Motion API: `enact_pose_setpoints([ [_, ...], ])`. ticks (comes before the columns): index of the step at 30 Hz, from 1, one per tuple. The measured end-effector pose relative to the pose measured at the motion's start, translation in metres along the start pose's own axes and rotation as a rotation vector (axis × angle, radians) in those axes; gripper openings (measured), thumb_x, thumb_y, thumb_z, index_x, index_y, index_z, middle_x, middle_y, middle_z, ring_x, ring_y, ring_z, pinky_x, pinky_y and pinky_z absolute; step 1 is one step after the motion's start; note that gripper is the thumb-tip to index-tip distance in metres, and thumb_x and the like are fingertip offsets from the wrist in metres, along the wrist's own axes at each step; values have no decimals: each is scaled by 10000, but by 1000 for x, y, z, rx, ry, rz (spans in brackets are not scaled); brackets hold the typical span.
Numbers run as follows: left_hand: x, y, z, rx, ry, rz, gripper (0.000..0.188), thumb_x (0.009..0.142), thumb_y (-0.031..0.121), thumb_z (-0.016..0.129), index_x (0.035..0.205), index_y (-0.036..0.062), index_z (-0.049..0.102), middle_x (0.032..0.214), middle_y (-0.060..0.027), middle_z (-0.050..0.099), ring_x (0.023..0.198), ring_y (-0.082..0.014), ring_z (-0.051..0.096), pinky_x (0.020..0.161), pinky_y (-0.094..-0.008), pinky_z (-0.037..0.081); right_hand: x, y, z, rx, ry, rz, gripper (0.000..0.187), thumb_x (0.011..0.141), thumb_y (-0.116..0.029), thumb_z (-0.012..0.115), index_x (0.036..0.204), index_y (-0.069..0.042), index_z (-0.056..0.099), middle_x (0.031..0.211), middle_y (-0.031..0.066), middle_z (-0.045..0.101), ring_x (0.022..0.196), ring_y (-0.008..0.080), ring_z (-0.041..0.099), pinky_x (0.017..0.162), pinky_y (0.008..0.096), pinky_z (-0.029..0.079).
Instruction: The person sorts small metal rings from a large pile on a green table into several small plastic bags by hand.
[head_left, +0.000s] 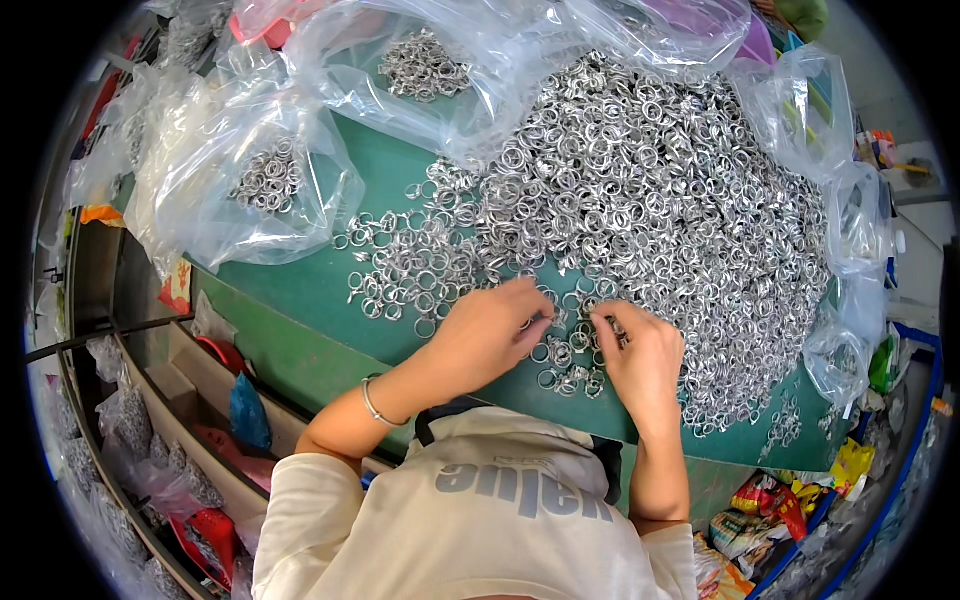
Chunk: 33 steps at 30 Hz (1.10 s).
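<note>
Cloth shirt (480, 535) faces heaped, shiny metal rings (660, 200).

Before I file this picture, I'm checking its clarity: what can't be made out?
Head view:
Whether the left hand and right hand hold anything: their own curled shape hides it.
Lower layers of the ring pile: buried under those above.
Fine detail on the loose rings: too small.
Green item, upper right: cut off by the top edge.

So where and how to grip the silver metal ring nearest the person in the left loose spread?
Probably pinch the silver metal ring by its near-left band, from the near left: it looks flat, green tabletop borders that side, other rings crowd beyond, and the left hand is to its right.
</note>
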<state>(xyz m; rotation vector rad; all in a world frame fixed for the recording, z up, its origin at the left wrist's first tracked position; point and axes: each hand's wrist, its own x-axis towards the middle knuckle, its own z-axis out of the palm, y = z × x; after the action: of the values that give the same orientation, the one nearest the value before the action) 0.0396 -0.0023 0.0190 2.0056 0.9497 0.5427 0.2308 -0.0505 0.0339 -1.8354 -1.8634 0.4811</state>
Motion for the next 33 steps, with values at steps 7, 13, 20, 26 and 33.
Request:
enact_pose_setpoints([
  [7,-7,-8,-21,-1272,-133,-451,106,860,83,526,890,-2,582,709,-46,542,569,-57,419,438,-182,270,1,-6,-1,-25,17,17,107,773,-159,692,813,-74,642,683,97,624,551,294,595,484,384,439],
  [13,-10,-13,-14,-1426,-25,-276,163,838,86,494,899,-28,595,728,-96,581,516,-78,424,405,-194,278,13,-14,19,-133,-61,-112,121,756,-156,690,762,-69,606,670,89,609,560,306,599,475,397,441],
  [20,-16,-13,-3,-1074,32,-486,228,943,171,532,961,-38,621,620,34,457,479,-25,333,409,-193,216,10,-8,13,-103,-83,-68,89,759,-136,674,816,-77,641,716,93,638,575,293,615,498,380,464],
  [26,-15,-3,-5,-1072,117,-463,220,945,154,531,1020,-22,640,644,50,490,507,-21,366,432,-181,247,10,-8,23,-215,-102,-126,87,761,-131,672,782,-66,618,725,94,638,571,294,619,491,377,470],
  [33,-22,-4,1,-598,172,-371,156,891,110,596,940,-6,690,871,-18,672,708,-35,528,619,-187,414,6,-18,14,-260,-163,-133,134,746,-138,692,737,-50,592,696,109,623,566,282,630,472,367,470],
])
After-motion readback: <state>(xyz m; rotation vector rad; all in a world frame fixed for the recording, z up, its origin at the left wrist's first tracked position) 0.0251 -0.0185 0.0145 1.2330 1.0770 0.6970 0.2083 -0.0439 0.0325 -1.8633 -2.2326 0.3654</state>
